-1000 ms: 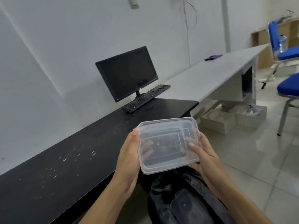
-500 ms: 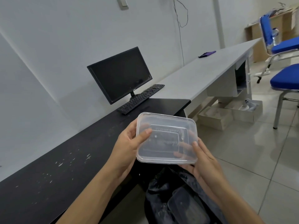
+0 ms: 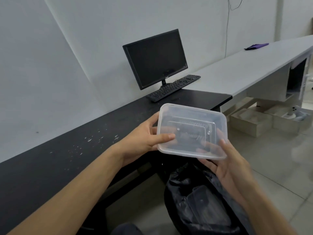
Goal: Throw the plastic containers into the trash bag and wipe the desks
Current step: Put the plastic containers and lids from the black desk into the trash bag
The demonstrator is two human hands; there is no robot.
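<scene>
Grip shifts in the last second — the left hand (image 3: 142, 143) now curls its thumb across the lid of the clear lidded plastic container (image 3: 191, 131), fingers wrapped beneath, while the right hand (image 3: 225, 165) cups the near right corner from underneath. It hangs between both sets of fingers, just above the open black trash bag (image 3: 176, 184), where a second clear container (image 3: 203, 204) already lies. The drop looks imminent — the speckled black desk (image 3: 50, 163) left of the fingers remains unwiped.

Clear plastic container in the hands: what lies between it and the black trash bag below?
Head view: nothing, only a bare gap between the clear rectangular plastic container and the crumpled black trash bag.
</scene>
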